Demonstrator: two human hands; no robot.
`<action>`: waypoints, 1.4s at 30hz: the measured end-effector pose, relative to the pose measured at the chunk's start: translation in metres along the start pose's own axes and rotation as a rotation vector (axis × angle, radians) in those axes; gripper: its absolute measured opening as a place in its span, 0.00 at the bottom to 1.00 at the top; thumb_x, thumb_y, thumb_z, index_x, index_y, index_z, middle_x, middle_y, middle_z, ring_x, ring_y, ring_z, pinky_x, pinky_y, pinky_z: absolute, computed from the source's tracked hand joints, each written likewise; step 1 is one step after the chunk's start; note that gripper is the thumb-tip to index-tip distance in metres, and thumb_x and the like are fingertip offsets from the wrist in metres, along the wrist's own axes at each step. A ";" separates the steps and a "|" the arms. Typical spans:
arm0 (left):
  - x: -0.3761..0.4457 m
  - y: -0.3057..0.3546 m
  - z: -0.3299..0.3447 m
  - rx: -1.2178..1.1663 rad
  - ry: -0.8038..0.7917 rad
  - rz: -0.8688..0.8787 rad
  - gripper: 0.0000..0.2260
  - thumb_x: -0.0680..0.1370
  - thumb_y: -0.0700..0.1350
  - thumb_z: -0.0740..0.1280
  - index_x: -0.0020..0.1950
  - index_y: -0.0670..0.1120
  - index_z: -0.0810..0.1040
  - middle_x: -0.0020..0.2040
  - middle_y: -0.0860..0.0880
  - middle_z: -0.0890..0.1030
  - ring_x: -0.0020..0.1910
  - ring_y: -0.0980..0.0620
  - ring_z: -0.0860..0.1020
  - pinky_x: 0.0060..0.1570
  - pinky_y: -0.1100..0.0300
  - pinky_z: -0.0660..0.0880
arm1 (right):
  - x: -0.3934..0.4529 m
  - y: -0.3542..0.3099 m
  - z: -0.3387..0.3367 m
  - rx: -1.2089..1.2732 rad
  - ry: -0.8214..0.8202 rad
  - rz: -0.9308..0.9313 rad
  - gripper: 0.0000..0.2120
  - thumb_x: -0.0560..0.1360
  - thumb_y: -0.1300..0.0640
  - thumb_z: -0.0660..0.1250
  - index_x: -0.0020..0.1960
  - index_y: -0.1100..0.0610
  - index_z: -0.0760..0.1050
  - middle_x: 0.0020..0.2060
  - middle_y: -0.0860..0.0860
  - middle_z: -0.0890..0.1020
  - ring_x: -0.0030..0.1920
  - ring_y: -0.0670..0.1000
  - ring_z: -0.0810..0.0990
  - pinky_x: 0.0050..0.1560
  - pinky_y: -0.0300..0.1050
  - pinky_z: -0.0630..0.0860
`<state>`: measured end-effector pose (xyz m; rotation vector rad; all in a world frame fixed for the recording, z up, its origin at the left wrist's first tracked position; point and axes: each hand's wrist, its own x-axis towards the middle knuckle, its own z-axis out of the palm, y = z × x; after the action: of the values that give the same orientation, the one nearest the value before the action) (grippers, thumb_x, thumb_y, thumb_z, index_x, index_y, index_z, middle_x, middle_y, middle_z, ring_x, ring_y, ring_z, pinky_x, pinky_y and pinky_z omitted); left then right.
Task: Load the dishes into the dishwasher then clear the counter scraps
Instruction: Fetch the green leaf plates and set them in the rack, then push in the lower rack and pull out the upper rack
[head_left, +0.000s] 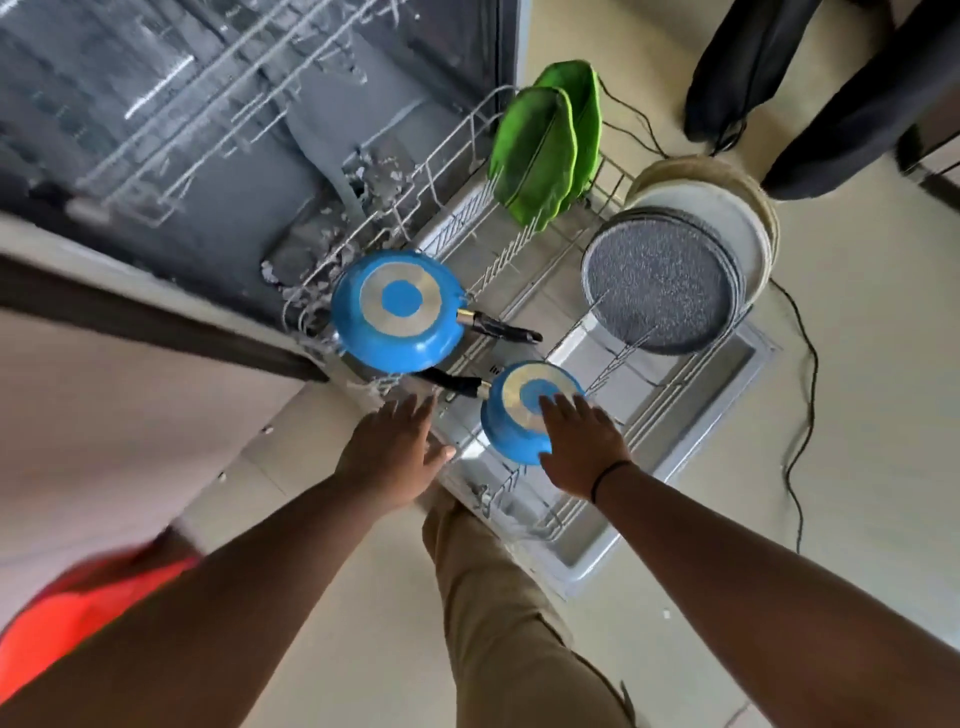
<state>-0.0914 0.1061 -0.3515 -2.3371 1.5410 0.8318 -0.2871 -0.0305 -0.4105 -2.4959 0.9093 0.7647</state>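
Right hand (584, 447): your fingers lie straight, flat on the upturned small blue pan (524, 410), gripping nothing.
Left hand (397, 457): spread, holding nothing, at 9 o'clock of that pan.
Lower rack (524, 270): pulled out; large blue pan (397, 309) at 11 o'clock of the small one.
Green plates (540, 156): upright, 12 o'clock.
Grey plates (662, 283): 2 o'clock.

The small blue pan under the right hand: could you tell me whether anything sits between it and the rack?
Nothing visible does. The small blue pan already sits upside down in the lower rack, with the right hand flat on its base.
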 end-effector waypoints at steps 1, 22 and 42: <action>-0.020 0.009 0.007 -0.085 0.035 -0.054 0.32 0.79 0.60 0.58 0.78 0.46 0.54 0.75 0.42 0.64 0.71 0.43 0.65 0.67 0.50 0.65 | -0.013 0.001 0.003 -0.002 0.014 0.008 0.36 0.76 0.47 0.62 0.77 0.57 0.48 0.75 0.55 0.58 0.75 0.58 0.56 0.73 0.54 0.58; -0.181 0.184 0.152 -0.738 -0.237 -0.553 0.30 0.80 0.61 0.56 0.78 0.51 0.53 0.77 0.51 0.60 0.75 0.51 0.59 0.72 0.56 0.60 | -0.126 0.123 0.026 0.076 -0.224 0.034 0.38 0.79 0.45 0.60 0.78 0.60 0.45 0.77 0.56 0.53 0.76 0.58 0.54 0.74 0.54 0.55; 0.042 0.297 0.105 -2.778 0.378 -1.406 0.28 0.80 0.59 0.55 0.75 0.45 0.59 0.72 0.41 0.65 0.68 0.37 0.67 0.63 0.44 0.68 | 0.019 0.286 -0.050 1.329 -0.427 0.659 0.16 0.83 0.53 0.55 0.69 0.54 0.67 0.69 0.58 0.69 0.67 0.65 0.69 0.65 0.58 0.67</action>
<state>-0.3805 -0.0026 -0.4252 0.8421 1.3513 -0.7295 -0.4503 -0.2706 -0.4279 -0.8508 1.4152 0.5171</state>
